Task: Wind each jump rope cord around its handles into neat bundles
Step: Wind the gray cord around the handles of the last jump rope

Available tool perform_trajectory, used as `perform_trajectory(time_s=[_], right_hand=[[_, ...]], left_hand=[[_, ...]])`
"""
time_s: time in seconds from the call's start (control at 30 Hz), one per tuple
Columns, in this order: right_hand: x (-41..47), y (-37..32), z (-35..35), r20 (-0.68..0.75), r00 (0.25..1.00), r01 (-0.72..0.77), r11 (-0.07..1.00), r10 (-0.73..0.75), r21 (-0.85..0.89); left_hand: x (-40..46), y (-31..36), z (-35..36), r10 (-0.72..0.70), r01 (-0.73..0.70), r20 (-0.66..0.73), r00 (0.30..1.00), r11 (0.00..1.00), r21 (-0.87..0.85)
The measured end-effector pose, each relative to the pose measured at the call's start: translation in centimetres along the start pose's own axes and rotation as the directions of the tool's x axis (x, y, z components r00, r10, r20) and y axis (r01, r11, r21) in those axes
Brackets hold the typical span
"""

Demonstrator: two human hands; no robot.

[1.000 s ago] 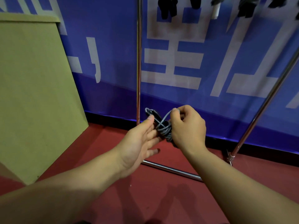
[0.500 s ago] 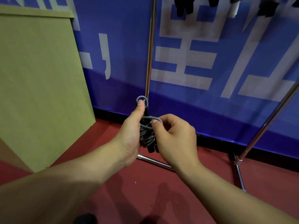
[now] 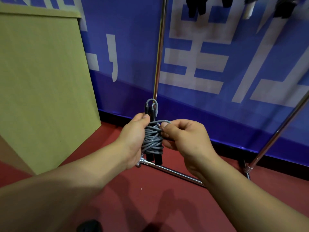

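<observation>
Red floor [image 3: 150,198], blue banner [image 3: 217,114] behind a chrome rack [image 3: 158,52].
Left hand [image 3: 133,141] is gripping the now-upright handles [image 3: 153,158]; right hand [image 3: 184,139] is pinching the grey cord [image 3: 152,139] loop, bundle raised since before.

Red floor [image 3: 167,206], chrome rack base [image 3: 175,172] (resting directly), tan board [image 3: 41,89]

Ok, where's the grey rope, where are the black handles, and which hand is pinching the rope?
grey rope [image 3: 152,141], head view, on the wound coils in the middle of the bundle.
black handles [image 3: 158,159], head view, on the lower end sticking out below the coils.
right hand [image 3: 185,139], head view, on the back of the hand; it pinches the loose loop.
</observation>
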State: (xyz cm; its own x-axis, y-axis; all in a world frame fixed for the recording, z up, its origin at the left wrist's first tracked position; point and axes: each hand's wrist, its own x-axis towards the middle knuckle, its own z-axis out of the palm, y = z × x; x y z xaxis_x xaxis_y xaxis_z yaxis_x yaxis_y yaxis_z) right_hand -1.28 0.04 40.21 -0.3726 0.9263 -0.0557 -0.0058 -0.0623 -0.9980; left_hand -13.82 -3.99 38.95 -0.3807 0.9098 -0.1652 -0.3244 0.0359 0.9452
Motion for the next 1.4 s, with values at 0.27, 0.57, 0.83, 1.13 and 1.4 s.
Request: perform_trajectory(time_s=[0.27, 0.57, 0.83, 1.13, 1.4], right_hand=[[0.6, -1.3, -1.3, 0.142, 0.98, -0.159, 0.975, 0.137, 0.153], [0.5, -1.6, -1.5, 0.129, 0.981, -0.165, 0.972, 0.145, 0.165], [0.4, -1.4, -1.1, 0.183, 0.968, -0.192, 0.975, 0.17, 0.11], [0.3, -1.7, -1.4, 0.288, 0.938, -0.232, 0.967, 0.193, 0.107], [0.9, -1.1, -2.1, 0.104, 0.993, -0.058, 0.998, 0.054, 0.036]], left_hand=[[0.2, 0.0, 0.5, -0.022, 0.022, -0.052, 0.998, 1.0, 0.007], [0.5, 0.1, 0.4, -0.05, 0.051, 0.065, 0.997, 0.999, -0.006], [0.5, -0.2, 0.5, -0.08, 0.075, 0.06, 0.995, 0.994, 0.073], [-0.1, 0.2, 0.4, -0.199, 0.185, 0.187, 0.962, 0.979, 0.09], [-0.6, 0.3, 0.5, -0.076, 0.05, 0.205, 0.976, 0.99, 0.128]])
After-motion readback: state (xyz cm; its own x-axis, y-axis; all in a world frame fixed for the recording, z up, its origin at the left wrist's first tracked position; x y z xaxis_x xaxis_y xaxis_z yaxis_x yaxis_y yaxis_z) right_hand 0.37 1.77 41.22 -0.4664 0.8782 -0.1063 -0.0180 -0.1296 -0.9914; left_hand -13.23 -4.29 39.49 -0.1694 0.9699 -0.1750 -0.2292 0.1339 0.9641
